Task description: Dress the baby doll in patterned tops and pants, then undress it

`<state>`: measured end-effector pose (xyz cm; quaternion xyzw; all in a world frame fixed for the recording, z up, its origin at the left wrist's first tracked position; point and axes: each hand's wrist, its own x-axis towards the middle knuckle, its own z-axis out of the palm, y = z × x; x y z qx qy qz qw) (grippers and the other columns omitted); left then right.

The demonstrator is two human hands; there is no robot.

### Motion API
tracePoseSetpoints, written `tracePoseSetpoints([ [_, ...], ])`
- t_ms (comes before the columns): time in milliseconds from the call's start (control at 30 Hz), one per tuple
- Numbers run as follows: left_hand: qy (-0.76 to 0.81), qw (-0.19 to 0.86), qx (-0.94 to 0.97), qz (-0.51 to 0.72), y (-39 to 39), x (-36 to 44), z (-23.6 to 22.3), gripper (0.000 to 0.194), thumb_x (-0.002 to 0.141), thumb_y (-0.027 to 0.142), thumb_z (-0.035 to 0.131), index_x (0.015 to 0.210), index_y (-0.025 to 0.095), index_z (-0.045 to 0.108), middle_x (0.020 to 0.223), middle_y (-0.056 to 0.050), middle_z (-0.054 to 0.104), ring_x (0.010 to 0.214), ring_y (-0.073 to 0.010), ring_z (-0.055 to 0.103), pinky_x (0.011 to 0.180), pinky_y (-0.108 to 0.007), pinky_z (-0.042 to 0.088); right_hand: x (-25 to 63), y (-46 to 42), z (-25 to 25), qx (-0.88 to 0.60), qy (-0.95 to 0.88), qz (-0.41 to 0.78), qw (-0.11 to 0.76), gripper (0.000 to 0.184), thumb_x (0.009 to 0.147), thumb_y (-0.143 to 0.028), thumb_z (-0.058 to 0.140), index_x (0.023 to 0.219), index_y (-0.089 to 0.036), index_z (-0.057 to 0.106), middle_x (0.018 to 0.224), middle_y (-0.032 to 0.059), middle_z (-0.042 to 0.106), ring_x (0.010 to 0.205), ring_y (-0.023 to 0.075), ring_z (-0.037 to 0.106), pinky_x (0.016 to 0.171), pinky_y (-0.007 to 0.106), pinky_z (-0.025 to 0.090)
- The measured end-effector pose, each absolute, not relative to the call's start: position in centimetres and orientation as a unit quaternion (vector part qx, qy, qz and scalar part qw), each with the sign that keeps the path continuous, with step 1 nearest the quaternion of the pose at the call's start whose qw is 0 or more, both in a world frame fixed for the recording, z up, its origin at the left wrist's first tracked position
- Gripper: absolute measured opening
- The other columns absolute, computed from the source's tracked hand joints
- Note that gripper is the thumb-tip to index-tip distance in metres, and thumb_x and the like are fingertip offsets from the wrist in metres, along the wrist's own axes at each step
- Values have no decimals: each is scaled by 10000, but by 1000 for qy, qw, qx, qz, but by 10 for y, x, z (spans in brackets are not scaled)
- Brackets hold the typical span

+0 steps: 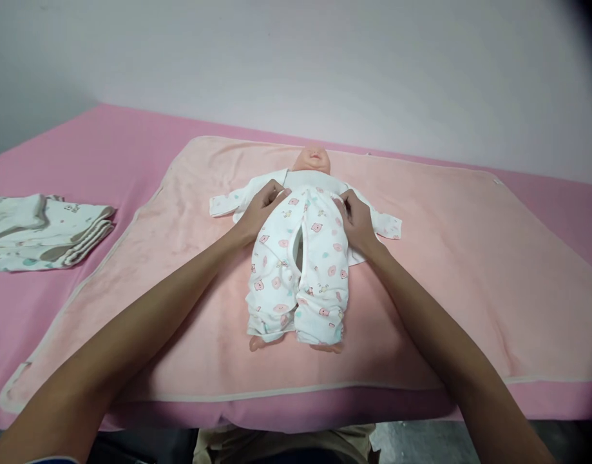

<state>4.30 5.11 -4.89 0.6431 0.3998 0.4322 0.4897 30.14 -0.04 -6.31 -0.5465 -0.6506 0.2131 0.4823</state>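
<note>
A baby doll [315, 160] lies on its back, head toward the wall, in a white printed top [261, 185] with the sleeves spread out. White baby pants [319, 251] with a pink animal print cover its legs, and an open slit shows at the crotch. Only the toes stick out below the cuffs. My left hand [264, 207] pinches the waistband on the left side. On the right side my right hand [356, 219] is closed on the same waistband, its fingertips partly hidden by the cloth.
Under the doll is a peach blanket [450, 258] with a pale border, spread over a pink table cover [145, 132]. Folded printed baby clothes [49, 229] are stacked at the left. A pale wall [324, 71] stands behind the table.
</note>
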Motion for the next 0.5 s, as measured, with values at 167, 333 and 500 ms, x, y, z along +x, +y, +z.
tracePoseSetpoints([
  [167,384,391,755,360,61,32,-24,340,973,493,753,859,228,573,805,5,528,727,-159,437,691,-307,338,300,5,-47,-535,-688,215,441,439,1085,-665,491,886,-275,458,841,3,518,810,216,493,844,381,441],
  [333,381,445,722,369,93,42,-16,294,969,466,736,879,230,584,804,-3,556,689,-157,463,656,-303,335,293,38,-33,-519,-669,248,470,435,1010,-618,635,827,-270,449,800,-10,476,796,199,478,832,365,477],
  [500,429,469,666,390,108,59,-28,313,914,464,796,867,230,595,769,3,556,705,-175,500,717,-322,388,299,67,-42,-560,-531,397,497,460,966,-657,619,792,-282,418,724,-5,509,799,224,563,779,377,567],
])
